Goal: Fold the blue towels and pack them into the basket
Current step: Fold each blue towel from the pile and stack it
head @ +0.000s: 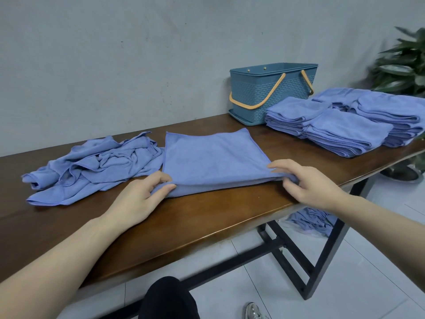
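A blue towel [211,157] lies folded in half on the brown table [207,217], its fold along the near edge. My left hand [142,196] pinches its near left corner between thumb and fingers. My right hand [308,180] pinches the near right corner. A crumpled heap of unfolded blue towels [96,166] lies to the left. Stacks of folded blue towels [345,125] sit at the right. The teal basket [271,93] with orange handles stands behind them against the wall.
The grey wall runs close behind the table. A potted plant [402,65] stands at the far right. More blue cloth [315,222] lies on the floor under the table, between its black metal legs. My knee [167,298] is below the table's near edge.
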`<state>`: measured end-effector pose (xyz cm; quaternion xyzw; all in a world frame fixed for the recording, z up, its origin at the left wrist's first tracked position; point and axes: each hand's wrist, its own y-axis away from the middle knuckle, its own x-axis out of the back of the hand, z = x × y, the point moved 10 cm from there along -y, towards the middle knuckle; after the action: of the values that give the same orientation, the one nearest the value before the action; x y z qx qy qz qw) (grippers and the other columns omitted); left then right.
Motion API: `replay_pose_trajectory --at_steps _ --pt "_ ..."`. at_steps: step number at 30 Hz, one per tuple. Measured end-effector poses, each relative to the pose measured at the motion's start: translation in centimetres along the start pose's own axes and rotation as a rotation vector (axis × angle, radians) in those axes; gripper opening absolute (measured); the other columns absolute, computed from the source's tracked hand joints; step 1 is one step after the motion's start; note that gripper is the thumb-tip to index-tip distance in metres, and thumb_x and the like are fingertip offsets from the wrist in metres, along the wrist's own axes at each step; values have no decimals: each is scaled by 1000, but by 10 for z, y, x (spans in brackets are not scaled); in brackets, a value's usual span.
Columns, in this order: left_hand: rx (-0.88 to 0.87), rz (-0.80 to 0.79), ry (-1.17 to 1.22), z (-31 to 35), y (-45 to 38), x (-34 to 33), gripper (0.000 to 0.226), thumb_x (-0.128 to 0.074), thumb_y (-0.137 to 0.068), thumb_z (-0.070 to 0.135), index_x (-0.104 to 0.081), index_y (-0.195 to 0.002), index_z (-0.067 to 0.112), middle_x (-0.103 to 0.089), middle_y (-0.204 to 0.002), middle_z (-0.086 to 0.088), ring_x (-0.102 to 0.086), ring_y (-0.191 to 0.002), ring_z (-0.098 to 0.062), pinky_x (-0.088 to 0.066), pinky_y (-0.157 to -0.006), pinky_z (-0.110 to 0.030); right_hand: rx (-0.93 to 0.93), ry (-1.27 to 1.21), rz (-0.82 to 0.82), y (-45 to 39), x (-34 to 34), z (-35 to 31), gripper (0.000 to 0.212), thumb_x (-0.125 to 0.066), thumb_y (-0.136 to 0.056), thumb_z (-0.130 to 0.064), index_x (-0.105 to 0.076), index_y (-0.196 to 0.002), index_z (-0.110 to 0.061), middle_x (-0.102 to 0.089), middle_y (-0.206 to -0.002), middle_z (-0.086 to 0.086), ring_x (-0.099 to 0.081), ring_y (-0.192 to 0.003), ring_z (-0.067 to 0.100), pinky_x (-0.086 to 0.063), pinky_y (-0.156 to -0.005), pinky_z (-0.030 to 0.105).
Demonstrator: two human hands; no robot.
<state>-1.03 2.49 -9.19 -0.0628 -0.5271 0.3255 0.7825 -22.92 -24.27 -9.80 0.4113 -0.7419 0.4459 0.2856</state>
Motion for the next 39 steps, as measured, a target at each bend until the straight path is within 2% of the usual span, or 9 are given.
replay_pose_trajectory --at_steps 3,9,13,16,21,24,31,35,39 --pt "2 33 85 10 7 8 10 -56 -96 56 -58 -99 47 -68 -91 18 -65 -82 -7 -48 -75 -35 73 -7 80 15 5 -3 73 -60 -88 3 -46 -129 -56 -68 -87 1 -52 -59 9 -42 -61 16" --pt "121 -79 259 -3 22 1 35 -72 -91 23 -62 -107 53 -67 -115 18 -66 -104 -10 -50 -92 -26 74 -96 115 25 3 0 48 -73 -85 -14 -57 -123 -38 -68 -105 -14 -63 -100 16 -51 -90 41" --pt "235 0 540 -11 20 12 43 -61 -96 -1 -61 -117 36 -67 -84 1 -60 -72 -13 -48 -71 -25 -29 -313 106 25 2 11 28 -64 -96 -12 -57 -112 -33 -68 -98 -4 -63 -88 28 -49 -81 52" --pt "312 159 720 -9 24 21 26 -52 -98 -5 -59 -102 20 -62 -72 3 -54 -55 -3 -45 -54 -13 -74 -432 206 27 10 12 34 -58 -99 -11 -49 -114 -40 -63 -89 -2 -51 -74 43 -41 -69 49" --pt "330 216 744 -14 36 20 56 -46 -98 -10 -62 -54 20 -59 -83 4 -57 -82 -14 -51 -65 -20 -73 -361 211 27 11 -9 45 -47 -99 6 -58 -91 -37 -56 -77 -17 -45 -65 8 -36 -67 22" --pt "315 221 653 -9 39 23 58 -41 -94 -15 -73 -62 22 -63 -93 8 -57 -87 -13 -43 -71 -17 -152 -431 210 30 9 -8 50 -43 -96 10 -68 -82 -31 -64 -82 -21 -51 -70 1 -37 -71 22" --pt "307 128 616 9 35 29 56 -40 -99 -6 -81 -91 31 -64 -115 2 -58 -110 -12 -37 -91 -29 -251 -749 188 32 6 -8 29 -61 -98 -6 -72 -115 -27 -68 -112 -1 -59 -97 12 -48 -91 35" --pt "262 21 377 13 36 27 33 -65 -94 15 -70 -104 46 -58 -115 7 -54 -84 -19 -39 -81 -31 -246 -774 174 26 3 -11 41 -63 -95 0 -67 -126 -25 -65 -132 1 -60 -124 19 -46 -109 42" --pt "290 86 438 5 35 24 48 -66 -90 -4 -66 -78 43 -63 -93 10 -50 -62 -6 -39 -61 -15 -273 -710 192 21 2 -10 55 -51 -99 5 -63 -128 -40 -60 -135 -14 -55 -125 4 -38 -115 34"
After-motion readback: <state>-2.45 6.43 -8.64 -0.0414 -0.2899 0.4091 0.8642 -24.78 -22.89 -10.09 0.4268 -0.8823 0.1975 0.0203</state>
